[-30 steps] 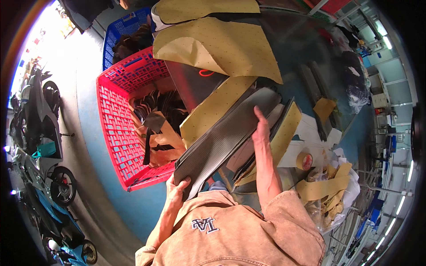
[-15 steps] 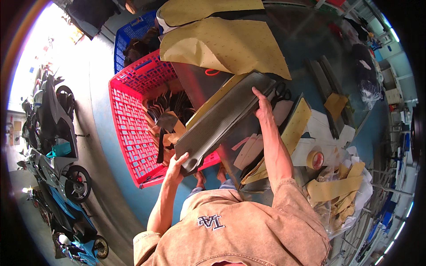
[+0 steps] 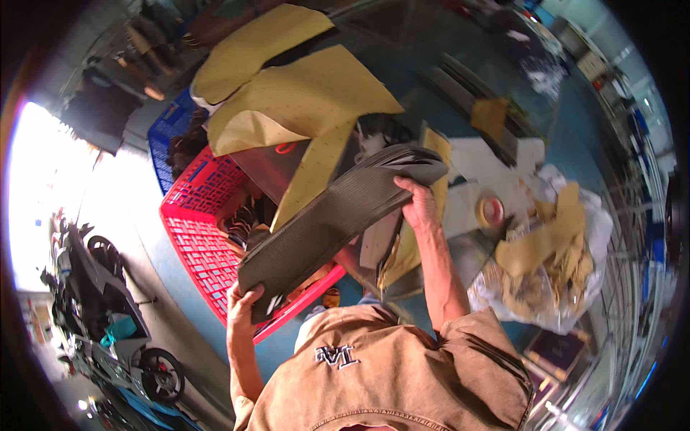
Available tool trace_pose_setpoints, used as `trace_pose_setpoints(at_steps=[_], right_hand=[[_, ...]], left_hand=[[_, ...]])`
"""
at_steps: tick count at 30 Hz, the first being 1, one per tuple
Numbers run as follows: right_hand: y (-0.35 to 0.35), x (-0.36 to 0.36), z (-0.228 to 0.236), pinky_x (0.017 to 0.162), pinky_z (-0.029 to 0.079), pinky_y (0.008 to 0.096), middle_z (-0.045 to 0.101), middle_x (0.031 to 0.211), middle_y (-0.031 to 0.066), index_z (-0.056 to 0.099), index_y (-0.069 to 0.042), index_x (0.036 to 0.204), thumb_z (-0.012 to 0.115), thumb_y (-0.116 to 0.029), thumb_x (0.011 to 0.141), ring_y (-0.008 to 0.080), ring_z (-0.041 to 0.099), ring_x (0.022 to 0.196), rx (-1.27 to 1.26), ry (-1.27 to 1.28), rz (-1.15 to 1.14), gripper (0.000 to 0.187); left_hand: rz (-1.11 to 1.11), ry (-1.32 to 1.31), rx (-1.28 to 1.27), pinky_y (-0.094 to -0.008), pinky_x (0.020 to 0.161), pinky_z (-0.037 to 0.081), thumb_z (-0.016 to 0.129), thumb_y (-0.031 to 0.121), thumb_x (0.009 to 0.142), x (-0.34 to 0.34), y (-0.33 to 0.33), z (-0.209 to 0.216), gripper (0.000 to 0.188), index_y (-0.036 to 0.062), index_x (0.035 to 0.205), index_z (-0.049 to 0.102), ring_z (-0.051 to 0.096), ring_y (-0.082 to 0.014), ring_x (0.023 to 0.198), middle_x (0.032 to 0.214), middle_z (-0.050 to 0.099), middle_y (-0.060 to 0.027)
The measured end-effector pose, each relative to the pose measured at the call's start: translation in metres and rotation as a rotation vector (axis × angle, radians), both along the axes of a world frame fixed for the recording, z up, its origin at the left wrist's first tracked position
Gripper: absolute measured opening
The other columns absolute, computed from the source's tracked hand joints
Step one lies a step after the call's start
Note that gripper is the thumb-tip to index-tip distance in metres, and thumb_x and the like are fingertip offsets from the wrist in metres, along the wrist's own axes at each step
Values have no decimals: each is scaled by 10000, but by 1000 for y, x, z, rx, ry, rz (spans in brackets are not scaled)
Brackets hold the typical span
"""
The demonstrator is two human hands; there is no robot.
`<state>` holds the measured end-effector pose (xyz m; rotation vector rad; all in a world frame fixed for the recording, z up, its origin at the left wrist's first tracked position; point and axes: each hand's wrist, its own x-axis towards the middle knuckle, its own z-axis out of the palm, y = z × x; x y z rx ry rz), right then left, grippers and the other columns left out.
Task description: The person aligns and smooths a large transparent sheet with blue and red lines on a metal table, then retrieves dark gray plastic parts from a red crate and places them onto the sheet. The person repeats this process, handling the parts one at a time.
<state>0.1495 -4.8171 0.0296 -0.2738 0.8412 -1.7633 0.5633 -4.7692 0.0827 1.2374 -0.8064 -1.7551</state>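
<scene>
Both hands hold a long stack of thin dark grey strips (image 3: 323,219) that slants from lower left to upper right. My left hand (image 3: 243,307) is closed round its lower left end, thumb on top. At the other end my right hand (image 3: 418,204) grips the near edge, its thumb on the upper face. There the strips bend and spread apart in layers. Under the stack's left half stands a red plastic basket (image 3: 198,253) with dark and tan scraps (image 3: 241,224) in it. A narrow yellow sheet (image 3: 314,167) lies just beyond the stack.
Large yellow sheets (image 3: 302,104) cover the far side, with a blue basket (image 3: 164,144) at their left. On the right are white pieces (image 3: 467,159), a tape roll (image 3: 490,212) and a clear bag of yellow scraps (image 3: 550,262). Motorbikes (image 3: 97,280) stand at far left.
The stack has come up off the work surface and its upper right end now fans and bends. Both hands keep their hold. The whole view has turned and shifted.
</scene>
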Motion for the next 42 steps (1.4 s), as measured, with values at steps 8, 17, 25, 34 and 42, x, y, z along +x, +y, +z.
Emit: trace_pose_setpoints(at_steps=[8,17,25,34,42], right_hand=[[239,30,26,991,467,429,618,1178,115,562,-49,1228,678,17,787,276,583,1115,202,-156,-634,461],[483,225,-58,1036,373,432,469,1361,167,415,-27,1348,729,-158,770,319,466,1252,750,-317,-978,671],[488,295,74,1077,317,379,411,1357,150,377,-60,1354,892,-178,541,304,389,1290,478,1139,-630,970],[605,378,47,603,447,357,571,666,132,598,-22,996,762,-113,720,113,521,644,585,774,-966,334],[764,439,109,598,510,365,652,775,168,590,-35,1079,737,-97,757,271,656,676,1231,782,-1954,360]], left_hand=[[-797,-251,-193,-273,769,499,675,73,784,-31,-30,81,353,-43,1113,622,626,-135,834,960,682,-106],[-1733,-248,-831,-310,835,491,674,67,777,-137,14,144,422,-44,1176,594,655,-201,927,1021,682,-174],[-2553,9,-1296,-473,691,477,626,133,693,-196,214,119,232,21,896,632,603,-429,821,838,621,-238],[-2759,-217,-1664,-403,703,514,718,129,711,-173,422,158,281,77,984,677,664,-351,799,818,672,-170],[-1845,788,-1210,-434,1154,164,793,633,601,-100,577,97,1273,-34,1471,147,221,-326,1406,1508,234,-222]])
